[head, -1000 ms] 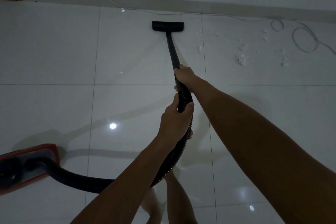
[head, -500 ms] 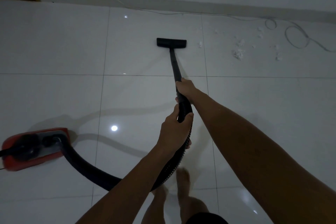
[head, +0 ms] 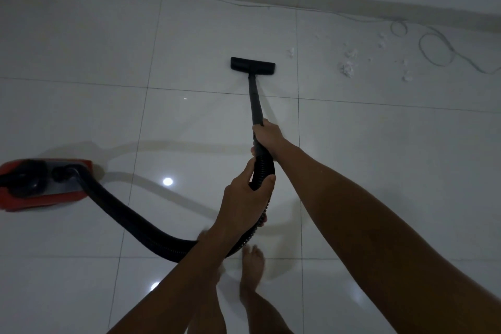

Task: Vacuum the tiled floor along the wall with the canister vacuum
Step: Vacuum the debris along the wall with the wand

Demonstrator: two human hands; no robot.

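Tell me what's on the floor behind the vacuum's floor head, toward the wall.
Behind the floor head lies bare tile, then a thin cable along the wall's base. White debris bits sit off to its right. Whatever is under the head is hidden.

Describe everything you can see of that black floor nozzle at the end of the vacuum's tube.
The floor nozzle is a flat, wide black head, seemingly plastic, lying flat on the glossy white tiled floor, short of the wall. A straight black tube joins its middle and slopes back to the right hand, which grips the tube. No hand touches the nozzle. White fluff lies to its right, apart from it.
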